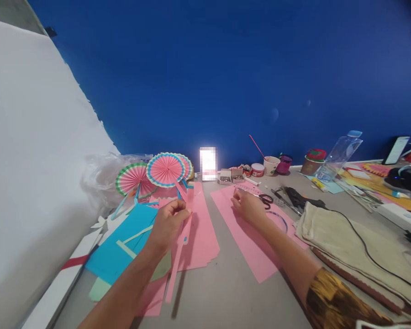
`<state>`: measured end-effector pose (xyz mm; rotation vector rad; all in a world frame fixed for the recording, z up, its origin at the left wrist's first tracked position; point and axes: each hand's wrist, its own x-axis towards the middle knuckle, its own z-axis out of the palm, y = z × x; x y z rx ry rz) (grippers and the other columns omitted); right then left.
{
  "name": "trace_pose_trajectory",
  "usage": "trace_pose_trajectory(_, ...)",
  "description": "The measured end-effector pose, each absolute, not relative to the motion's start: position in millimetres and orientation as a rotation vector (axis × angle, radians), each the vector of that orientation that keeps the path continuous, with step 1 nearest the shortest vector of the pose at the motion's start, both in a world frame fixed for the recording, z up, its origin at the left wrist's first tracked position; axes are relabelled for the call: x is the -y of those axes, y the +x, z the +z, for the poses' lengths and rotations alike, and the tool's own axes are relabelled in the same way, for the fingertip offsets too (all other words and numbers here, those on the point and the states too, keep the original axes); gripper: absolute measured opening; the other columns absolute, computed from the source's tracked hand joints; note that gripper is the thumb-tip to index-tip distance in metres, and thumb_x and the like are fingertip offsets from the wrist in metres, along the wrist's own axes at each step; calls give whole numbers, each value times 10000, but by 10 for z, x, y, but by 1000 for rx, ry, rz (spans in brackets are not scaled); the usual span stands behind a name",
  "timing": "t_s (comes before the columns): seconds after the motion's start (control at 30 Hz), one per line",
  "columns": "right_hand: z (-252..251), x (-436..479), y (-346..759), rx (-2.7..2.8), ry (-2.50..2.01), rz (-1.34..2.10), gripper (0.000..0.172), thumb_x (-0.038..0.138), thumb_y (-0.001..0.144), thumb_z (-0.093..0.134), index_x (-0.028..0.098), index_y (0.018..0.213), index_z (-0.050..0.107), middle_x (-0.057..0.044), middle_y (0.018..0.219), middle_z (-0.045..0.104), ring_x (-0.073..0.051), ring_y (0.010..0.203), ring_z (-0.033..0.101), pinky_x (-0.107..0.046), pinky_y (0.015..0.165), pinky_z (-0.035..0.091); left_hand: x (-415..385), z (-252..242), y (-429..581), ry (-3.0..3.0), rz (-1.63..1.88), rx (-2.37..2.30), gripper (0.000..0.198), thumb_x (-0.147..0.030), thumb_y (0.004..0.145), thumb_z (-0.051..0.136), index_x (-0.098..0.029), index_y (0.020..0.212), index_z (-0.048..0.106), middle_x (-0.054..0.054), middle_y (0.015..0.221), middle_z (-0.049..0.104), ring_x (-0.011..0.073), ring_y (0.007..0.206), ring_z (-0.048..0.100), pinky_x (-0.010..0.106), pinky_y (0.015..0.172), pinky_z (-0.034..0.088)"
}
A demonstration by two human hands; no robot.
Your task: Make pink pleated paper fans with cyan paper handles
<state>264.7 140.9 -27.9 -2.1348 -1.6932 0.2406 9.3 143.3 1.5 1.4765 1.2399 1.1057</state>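
My left hand [169,224] pinches a long, narrow pink paper strip [175,274], which hangs toward the near side over a stack of pink paper [203,246]. My right hand [248,204] is over a pink sheet [256,260], its fingers curled together at the sheet's far end. What those fingers hold, if anything, is hidden. Black-handled scissors [267,199] lie just right of it, and a clear ruler [251,188] lies behind it. Folded paper rosette fans [167,169] in pink, blue and green stand beyond my left hand.
Blue paper [113,256] lies at left. Small boxes [225,177], a paper cup [271,165] and a plastic bottle [339,155] line the wall. A lit screen [208,163] stands at centre. A black glue gun [301,198] and folded cloth [349,237] lie at right.
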Motion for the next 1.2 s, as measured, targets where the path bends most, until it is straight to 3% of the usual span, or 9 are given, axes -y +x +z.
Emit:
trace_pose_trajectory(0.07, -359, -1467, 2570, 1692, -2155, 252, 260, 258, 898, 581, 169, 1125, 671, -141, 1137, 733, -247, 951, 675, -297, 712, 396, -1428, -30, 123, 1546, 1050, -1233, 211, -363, 674, 683, -185, 662, 570, -50, 634, 485, 104, 602, 411, 229, 560, 336)
trace_pose_trajectory(0.13, -413, -1495, 2553, 1676, -2165, 282, 332, 210, 873, 590, 170, 1199, 644, -139, 1166, 726, -251, 994, 673, -298, 734, 407, -1432, -66, 138, 1589, 1023, -1235, 222, -380, 681, 686, -180, 682, 592, -39, 663, 514, 115, 633, 439, 236, 585, 359)
trace_pose_trajectory(0.27, -409, -1446, 2625, 1667, -2142, 412, 205, 124, 790, 582, 197, 932, 710, -82, 960, 761, -233, 874, 684, -284, 668, 397, -1472, -101, 123, 1614, 992, -1275, 245, -409, 689, 679, -175, 697, 607, -23, 686, 546, 128, 657, 460, 247, 601, 375)
trace_pose_trajectory(0.37, -330, -1353, 2671, 1706, -2040, 484, 147, 84, 723, 572, 196, 725, 667, -53, 876, 748, -207, 802, 663, -271, 620, 375, -1501, -111, 110, 1621, 984, -1273, 259, -415, 684, 677, -178, 657, 578, -34, 646, 511, 117, 622, 432, 243, 579, 354)
trace_pose_trajectory(0.57, -120, -1155, 2636, 1770, -1629, 575, 138, 119, 734, 519, 209, 754, 623, 13, 771, 677, -150, 732, 599, -242, 647, 410, -1490, -105, 125, 1568, 990, -1259, 237, -378, 658, 676, -190, 630, 536, -61, 585, 458, 94, 550, 394, 229, 525, 307)
trace_pose_trajectory(0.77, -50, -1007, 2496, 1721, -1447, 918, 163, 108, 675, 501, 209, 758, 599, 38, 625, 619, -137, 585, 545, -236, 543, 352, -1463, -133, 189, 1523, 935, -1154, 267, -395, 663, 707, -185, 630, 545, -60, 551, 472, 84, 524, 383, 221, 500, 288)
trace_pose_trajectory(0.87, -33, -981, 2489, 1793, -1389, 889, 93, 170, 772, 544, 201, 764, 631, 19, 699, 666, -131, 609, 531, -236, 561, 355, -1456, -151, 208, 1520, 913, -1104, 260, -384, 661, 730, -179, 653, 570, -64, 542, 481, 76, 501, 383, 214, 485, 281)
trace_pose_trajectory(1.03, 3, -957, 2513, 1990, -1385, 679, 462, 468, 1016, 423, 210, 679, 606, 18, 636, 630, -131, 579, 511, -257, 602, 358, -1444, -143, 190, 1543, 823, -1065, 203, -342, 700, 719, -172, 692, 609, -45, 559, 541, 85, 488, 448, 216, 483, 329)
trace_pose_trajectory(1.2, 18, -898, 2452, 2158, -1437, 522, 406, 423, 1051, 351, 232, 845, 644, -4, 706, 690, -164, 646, 601, -273, 660, 390, -1408, -133, 217, 1600, 789, -1067, 108, -275, 675, 672, -183, 710, 625, -40, 584, 567, 107, 498, 500, 229, 485, 346)
